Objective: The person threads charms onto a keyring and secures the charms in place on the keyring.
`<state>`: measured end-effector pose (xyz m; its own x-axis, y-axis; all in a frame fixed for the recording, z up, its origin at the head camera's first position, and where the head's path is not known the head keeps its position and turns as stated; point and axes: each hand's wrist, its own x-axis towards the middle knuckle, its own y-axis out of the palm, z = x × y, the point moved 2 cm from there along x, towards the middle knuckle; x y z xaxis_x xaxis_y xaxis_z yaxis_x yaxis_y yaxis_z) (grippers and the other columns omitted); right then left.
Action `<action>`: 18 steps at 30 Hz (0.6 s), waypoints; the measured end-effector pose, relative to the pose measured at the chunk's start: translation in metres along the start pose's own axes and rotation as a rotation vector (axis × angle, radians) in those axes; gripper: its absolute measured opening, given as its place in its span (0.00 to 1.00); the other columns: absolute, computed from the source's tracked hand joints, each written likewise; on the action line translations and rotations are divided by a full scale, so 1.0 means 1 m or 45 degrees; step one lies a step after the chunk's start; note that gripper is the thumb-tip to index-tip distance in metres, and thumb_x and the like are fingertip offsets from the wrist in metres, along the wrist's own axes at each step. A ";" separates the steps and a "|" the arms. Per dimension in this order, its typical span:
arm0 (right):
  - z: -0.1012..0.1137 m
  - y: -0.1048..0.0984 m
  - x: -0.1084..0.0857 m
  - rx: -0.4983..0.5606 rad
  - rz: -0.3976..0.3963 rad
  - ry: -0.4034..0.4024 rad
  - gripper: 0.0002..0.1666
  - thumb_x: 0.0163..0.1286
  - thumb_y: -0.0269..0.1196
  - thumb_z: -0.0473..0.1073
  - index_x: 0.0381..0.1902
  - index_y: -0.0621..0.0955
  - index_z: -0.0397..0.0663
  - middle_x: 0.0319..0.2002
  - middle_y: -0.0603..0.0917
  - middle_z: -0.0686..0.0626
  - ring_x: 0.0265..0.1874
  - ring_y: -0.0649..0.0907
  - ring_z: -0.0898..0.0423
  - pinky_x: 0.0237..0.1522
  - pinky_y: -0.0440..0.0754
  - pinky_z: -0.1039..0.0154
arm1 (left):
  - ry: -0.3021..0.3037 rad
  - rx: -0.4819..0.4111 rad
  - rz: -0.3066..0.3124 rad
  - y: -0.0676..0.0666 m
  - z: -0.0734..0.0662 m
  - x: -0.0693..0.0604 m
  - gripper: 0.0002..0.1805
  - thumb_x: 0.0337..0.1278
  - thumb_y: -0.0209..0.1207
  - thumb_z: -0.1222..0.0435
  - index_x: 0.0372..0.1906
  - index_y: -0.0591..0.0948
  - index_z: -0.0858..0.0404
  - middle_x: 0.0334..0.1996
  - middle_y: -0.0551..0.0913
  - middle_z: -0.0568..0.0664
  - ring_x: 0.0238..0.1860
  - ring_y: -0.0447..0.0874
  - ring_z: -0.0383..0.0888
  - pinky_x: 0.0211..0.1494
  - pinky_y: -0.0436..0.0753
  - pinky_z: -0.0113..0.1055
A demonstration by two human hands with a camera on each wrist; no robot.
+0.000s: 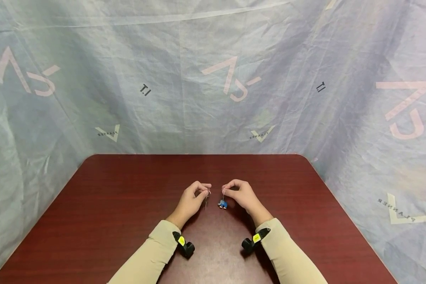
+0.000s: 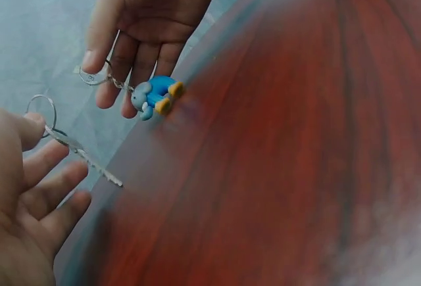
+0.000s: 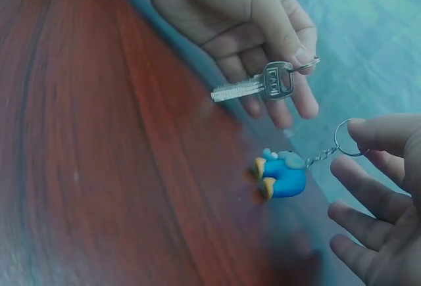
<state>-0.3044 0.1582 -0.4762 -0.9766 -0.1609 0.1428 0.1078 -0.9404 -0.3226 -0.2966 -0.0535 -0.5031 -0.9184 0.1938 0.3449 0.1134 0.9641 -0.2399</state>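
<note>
Above the table, my left hand [image 1: 193,197] pinches a small metal ring [image 2: 43,105] between thumb and forefinger. From that ring hangs a silver key [image 3: 247,89], with its blade pointing down. My right hand [image 1: 242,195] pinches another ring [image 3: 343,137] the same way. On its short chain [image 3: 322,157] dangles a keychain figure [image 1: 222,204], blue and grey with yellow feet, shaped like a little elephant. The two hands face each other a short gap apart, and the key and the figure do not touch.
A dark red wooden table [image 1: 103,213] lies beneath both hands. Grey printed cloth [image 1: 184,79] hangs behind it and along both sides. Each wrist carries a small black camera, the left camera [image 1: 188,249] and the right camera [image 1: 247,245].
</note>
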 end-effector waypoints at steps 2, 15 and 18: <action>0.002 0.000 0.000 0.058 0.006 0.037 0.04 0.63 0.70 0.33 0.34 0.85 0.37 0.43 0.90 0.40 0.48 0.86 0.50 0.50 0.80 0.69 | -0.003 -0.078 0.018 0.000 -0.001 0.000 0.04 0.72 0.58 0.71 0.37 0.77 0.62 0.51 0.87 0.55 0.50 0.87 0.49 0.50 0.86 0.36; 0.006 0.004 -0.002 0.671 0.094 0.268 0.09 0.67 0.66 0.30 0.29 0.83 0.48 0.47 0.88 0.43 0.50 0.85 0.56 0.53 0.83 0.66 | -0.179 -0.496 0.113 0.001 -0.003 0.002 0.09 0.72 0.58 0.68 0.42 0.72 0.72 0.41 0.88 0.65 0.43 0.90 0.57 0.45 0.89 0.47; 0.006 0.005 -0.003 0.750 0.116 0.290 0.12 0.67 0.65 0.29 0.28 0.83 0.50 0.44 0.89 0.48 0.48 0.86 0.57 0.52 0.83 0.65 | -0.216 -0.552 0.108 0.002 -0.004 0.002 0.08 0.72 0.57 0.70 0.43 0.72 0.72 0.41 0.88 0.65 0.43 0.90 0.56 0.46 0.89 0.49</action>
<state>-0.2994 0.1520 -0.4728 -0.9667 -0.2416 -0.0842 0.2136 -0.9433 0.2540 -0.2966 -0.0506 -0.4990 -0.9439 0.2775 0.1789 0.3052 0.9400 0.1525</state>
